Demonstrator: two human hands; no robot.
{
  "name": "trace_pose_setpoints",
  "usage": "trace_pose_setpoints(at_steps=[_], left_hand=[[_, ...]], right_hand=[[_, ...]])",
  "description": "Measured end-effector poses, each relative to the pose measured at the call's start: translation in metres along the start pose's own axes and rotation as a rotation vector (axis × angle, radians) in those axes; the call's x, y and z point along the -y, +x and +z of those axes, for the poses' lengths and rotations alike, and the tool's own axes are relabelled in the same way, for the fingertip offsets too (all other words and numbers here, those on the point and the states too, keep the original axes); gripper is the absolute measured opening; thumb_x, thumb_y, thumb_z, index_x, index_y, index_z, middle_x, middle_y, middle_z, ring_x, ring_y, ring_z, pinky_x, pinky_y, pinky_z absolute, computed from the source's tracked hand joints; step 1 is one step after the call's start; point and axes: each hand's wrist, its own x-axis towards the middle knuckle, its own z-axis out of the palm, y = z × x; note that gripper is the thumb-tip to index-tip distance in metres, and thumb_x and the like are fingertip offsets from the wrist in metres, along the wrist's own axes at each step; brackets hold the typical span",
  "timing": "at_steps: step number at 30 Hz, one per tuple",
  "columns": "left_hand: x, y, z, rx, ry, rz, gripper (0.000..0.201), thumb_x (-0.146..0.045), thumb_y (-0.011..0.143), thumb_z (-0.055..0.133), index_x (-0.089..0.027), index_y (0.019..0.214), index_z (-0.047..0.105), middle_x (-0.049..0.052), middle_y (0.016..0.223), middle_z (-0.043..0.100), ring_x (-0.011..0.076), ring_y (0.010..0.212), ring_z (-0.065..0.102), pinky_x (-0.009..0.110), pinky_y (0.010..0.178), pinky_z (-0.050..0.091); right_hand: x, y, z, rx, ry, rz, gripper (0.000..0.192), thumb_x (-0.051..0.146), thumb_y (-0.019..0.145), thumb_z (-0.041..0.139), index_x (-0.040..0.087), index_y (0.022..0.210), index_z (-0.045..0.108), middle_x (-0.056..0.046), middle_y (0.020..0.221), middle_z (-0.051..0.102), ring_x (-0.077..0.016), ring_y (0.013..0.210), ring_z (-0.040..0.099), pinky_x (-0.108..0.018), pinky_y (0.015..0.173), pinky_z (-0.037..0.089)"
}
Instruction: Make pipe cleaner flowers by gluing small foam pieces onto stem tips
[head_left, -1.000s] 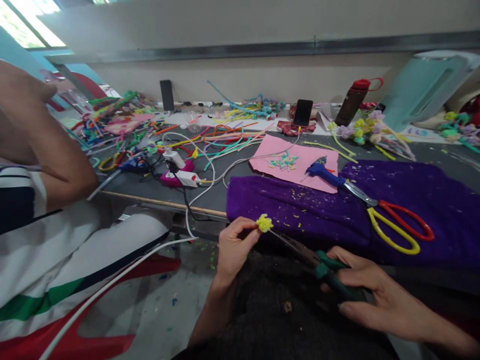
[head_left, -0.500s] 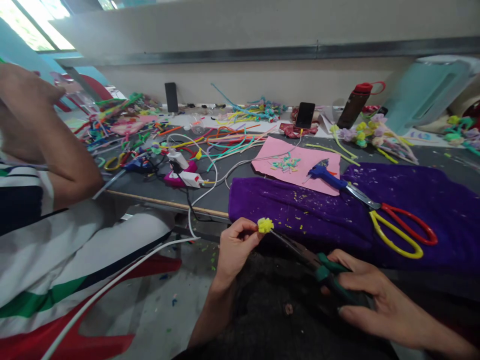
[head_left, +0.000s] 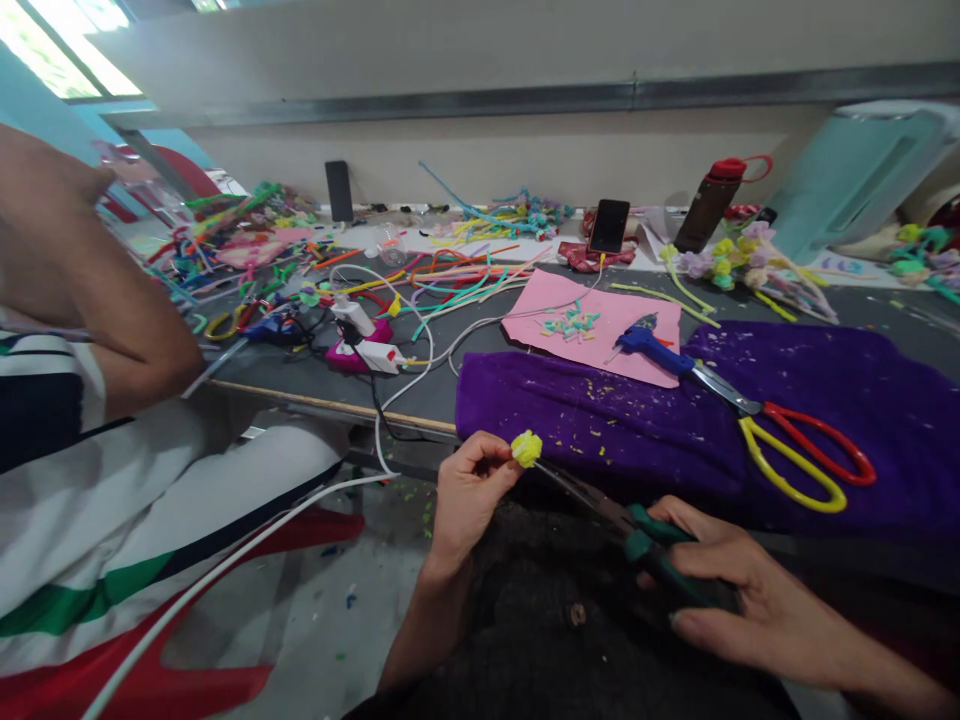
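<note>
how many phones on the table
2, maybe more under the clutter: one dark phone upright at the back left, another phone leaning near the brown bottle.

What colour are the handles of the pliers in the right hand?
Green, on the pliers gripped by the right hand; the head view shows it.

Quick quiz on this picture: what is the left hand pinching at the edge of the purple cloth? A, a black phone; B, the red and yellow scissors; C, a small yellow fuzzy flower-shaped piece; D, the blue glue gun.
C: the left hand pinches a small yellow fuzzy flower-shaped piece between its fingertips, while the right hand grips green-handled pliers whose tip meets it.
</note>
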Motion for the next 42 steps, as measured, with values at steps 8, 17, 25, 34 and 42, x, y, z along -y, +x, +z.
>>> trace_pose_setpoints(at_steps=[8, 17, 25, 34, 42], left_hand=[[0.000, 0.001, 0.001, 0.005, 0.050, 0.031, 0.011, -0.023, 0.067, 0.067, -0.016, 0.068, 0.059, 0.000, 0.071, 0.055, 0.0104, 0.063, 0.049, 0.021, 0.058, 0.038], [-0.002, 0.000, 0.001, -0.002, 0.106, 0.069, 0.009, -0.024, 0.068, 0.066, -0.017, 0.068, 0.060, -0.001, 0.070, 0.055, 0.0095, 0.061, 0.048, 0.020, 0.056, 0.036], [-0.003, 0.000, 0.002, 0.020, 0.120, 0.071, 0.009, -0.024, 0.069, 0.065, -0.017, 0.069, 0.060, 0.000, 0.070, 0.055, 0.0101, 0.062, 0.048, 0.021, 0.056, 0.036], [0.001, 0.000, 0.004, 0.024, 0.131, 0.083, 0.009, -0.023, 0.069, 0.065, -0.016, 0.068, 0.059, 0.000, 0.070, 0.055, 0.0105, 0.063, 0.049, 0.021, 0.057, 0.037], [0.000, -0.001, 0.007, 0.004, 0.141, 0.057, 0.008, -0.022, 0.067, 0.064, -0.017, 0.066, 0.059, -0.001, 0.068, 0.055, 0.0102, 0.061, 0.047, 0.021, 0.056, 0.036]], right_hand=[[-0.001, 0.001, 0.000, -0.008, 0.017, 0.007, 0.010, 0.021, 0.076, 0.055, 0.019, 0.081, 0.063, -0.003, 0.093, 0.049, -0.0172, 0.085, 0.050, -0.031, 0.073, 0.043], [0.002, 0.003, -0.001, -0.023, 0.021, -0.007, 0.013, 0.028, 0.079, 0.053, 0.019, 0.080, 0.062, -0.004, 0.089, 0.050, -0.0170, 0.082, 0.050, -0.031, 0.071, 0.044], [-0.005, 0.003, 0.002, -0.025, 0.015, -0.011, 0.017, 0.031, 0.083, 0.051, 0.019, 0.084, 0.063, -0.005, 0.091, 0.051, -0.0171, 0.084, 0.050, -0.032, 0.073, 0.044], [-0.012, -0.002, 0.001, 0.029, 0.093, 0.039, 0.025, 0.040, 0.082, 0.050, 0.019, 0.085, 0.064, -0.004, 0.088, 0.051, -0.0169, 0.083, 0.050, -0.032, 0.074, 0.041], [-0.017, -0.003, -0.009, 0.067, 0.333, 0.186, 0.039, 0.053, 0.073, 0.053, 0.020, 0.087, 0.069, -0.004, 0.090, 0.056, -0.0206, 0.086, 0.052, -0.034, 0.076, 0.040]])
